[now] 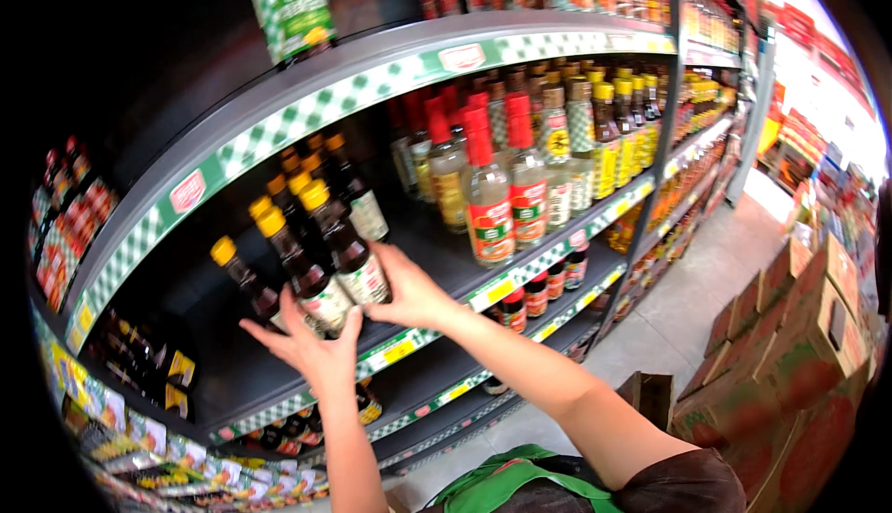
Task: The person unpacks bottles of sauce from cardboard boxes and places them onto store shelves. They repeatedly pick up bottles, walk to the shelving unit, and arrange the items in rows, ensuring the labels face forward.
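Observation:
Several dark glass bottles with yellow caps stand in a cluster on a black metal shelf (446, 283). My left hand (317, 353) is around the lower part of one front bottle (306, 272), thumb on its right and forefinger on its left. The other left fingers spread toward a second dark bottle (244, 279) farther left. Against the right side of the neighbouring front bottle (348, 248), my right hand (408, 290) has its thumb at the base and its fingers partly hidden behind. Another dark bottle (366, 210) stands just behind that hand.
Clear bottles with red caps (489, 206) stand to the right, then yellow-labelled bottles (605, 143). An upper shelf edge (334, 91) overhangs the bottles. A dark upright post (658, 164) divides the shelving. Stacked cardboard boxes (773, 346) stand behind my right arm.

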The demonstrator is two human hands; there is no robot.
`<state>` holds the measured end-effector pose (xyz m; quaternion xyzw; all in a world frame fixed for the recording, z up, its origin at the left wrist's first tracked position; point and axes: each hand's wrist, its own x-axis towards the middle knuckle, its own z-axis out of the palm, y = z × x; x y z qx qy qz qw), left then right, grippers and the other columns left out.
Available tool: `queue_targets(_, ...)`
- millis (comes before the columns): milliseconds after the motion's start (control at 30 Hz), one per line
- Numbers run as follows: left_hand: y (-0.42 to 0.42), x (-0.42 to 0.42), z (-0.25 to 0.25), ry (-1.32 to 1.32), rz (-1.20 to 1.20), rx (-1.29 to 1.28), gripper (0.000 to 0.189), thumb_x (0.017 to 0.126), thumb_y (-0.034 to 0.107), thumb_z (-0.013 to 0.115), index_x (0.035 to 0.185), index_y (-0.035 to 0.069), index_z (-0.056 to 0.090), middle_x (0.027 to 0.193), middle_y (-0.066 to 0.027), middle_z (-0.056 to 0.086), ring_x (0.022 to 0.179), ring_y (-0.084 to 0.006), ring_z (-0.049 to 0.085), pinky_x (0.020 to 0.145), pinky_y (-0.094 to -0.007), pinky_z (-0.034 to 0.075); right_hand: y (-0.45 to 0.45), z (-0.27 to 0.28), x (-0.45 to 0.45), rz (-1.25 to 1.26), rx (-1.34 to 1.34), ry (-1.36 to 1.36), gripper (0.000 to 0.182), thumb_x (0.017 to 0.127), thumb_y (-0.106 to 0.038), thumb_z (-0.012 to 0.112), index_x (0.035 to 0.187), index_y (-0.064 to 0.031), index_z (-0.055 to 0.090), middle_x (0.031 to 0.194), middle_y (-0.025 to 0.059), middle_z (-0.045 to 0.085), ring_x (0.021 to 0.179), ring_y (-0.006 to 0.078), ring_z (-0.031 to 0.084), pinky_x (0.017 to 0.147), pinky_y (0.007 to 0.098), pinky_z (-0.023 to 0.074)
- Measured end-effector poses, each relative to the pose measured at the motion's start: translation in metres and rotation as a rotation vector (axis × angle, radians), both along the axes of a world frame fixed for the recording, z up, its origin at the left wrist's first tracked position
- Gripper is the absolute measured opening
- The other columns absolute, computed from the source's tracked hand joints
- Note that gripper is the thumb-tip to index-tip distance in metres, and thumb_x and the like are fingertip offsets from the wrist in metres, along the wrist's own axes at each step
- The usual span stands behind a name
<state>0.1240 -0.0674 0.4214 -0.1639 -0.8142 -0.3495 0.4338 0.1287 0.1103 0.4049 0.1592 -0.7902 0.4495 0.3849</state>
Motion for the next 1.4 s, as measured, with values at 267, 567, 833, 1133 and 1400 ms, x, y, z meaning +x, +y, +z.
queue_targets(267, -0.006, -0.034, -0.008, -0.069, -0.005, -0.046, 0.089, 0.065, 0.045, 0.085, 0.138, 0.013, 0.044, 0.142, -0.0352, 0.022, 0.131, -0.0509, 0.029, 0.104, -0.0569, 0.032, 0.002, 0.002, 0.008, 0.038, -0.037, -0.008, 0.079, 0.066, -0.021, 0.076, 0.132, 0.0050, 0.042, 0.114, 0.0238, 0.050, 0.109, 0.0409, 0.053, 0.095, 0.0398, 0.0444)
queue_targets(567, -0.010, -0.039, -0.015, 0.039, -0.093, 0.046, 0.079, 0.062, 0.036, 0.088, 0.124, 0.002, 0.055, 0.141, -0.0334, 0.023, 0.131, -0.0479, 0.029, 0.107, -0.0521, 0.030, -0.002, 0.006, 0.012, 0.017, -0.050, -0.087, 0.084, 0.067, -0.023, 0.081, 0.136, 0.0038, 0.040, 0.119, 0.0225, 0.049, 0.108, 0.0400, 0.055, 0.091, 0.0404, 0.0469)
queue_targets(833, -0.002, -0.025, -0.007, 0.018, -0.047, 0.069, 0.075, 0.061, 0.039, 0.087, 0.119, 0.003, 0.055, 0.144, -0.0336, 0.021, 0.133, -0.0492, 0.027, 0.106, -0.0558, 0.029, -0.011, 0.028, 0.033, -0.093, -0.050, 0.062, 0.083, 0.068, -0.024, 0.087, 0.137, -0.0024, 0.045, 0.116, 0.0169, 0.050, 0.104, 0.0320, 0.057, 0.091, 0.0374, 0.0484)
queue_targets(1133, -0.010, -0.019, -0.004, -0.004, -0.081, 0.079, 0.074, 0.060, 0.045, 0.087, 0.116, 0.007, 0.058, 0.145, -0.0343, 0.020, 0.132, -0.0496, 0.027, 0.105, -0.0552, 0.030, -0.002, 0.240, 0.092, -0.225, -0.096, 0.708, 0.055, 0.072, -0.007, 0.076, 0.124, -0.0006, 0.056, 0.105, 0.0113, 0.061, 0.095, 0.0230, 0.060, 0.082, 0.0329, 0.0502)
queue_targets(1400, -0.013, -0.019, -0.002, 0.050, -0.110, 0.072, 0.071, 0.062, 0.045, 0.086, 0.115, 0.006, 0.059, 0.144, -0.0376, 0.021, 0.131, -0.0517, 0.028, 0.104, -0.0562, 0.030, 0.031, 0.351, -0.009, -0.407, 0.079, 0.181, 0.123, 0.057, -0.045, 0.088, 0.145, 0.0102, 0.021, 0.129, 0.0299, 0.054, 0.121, 0.0348, 0.056, 0.101, 0.0363, 0.0455)
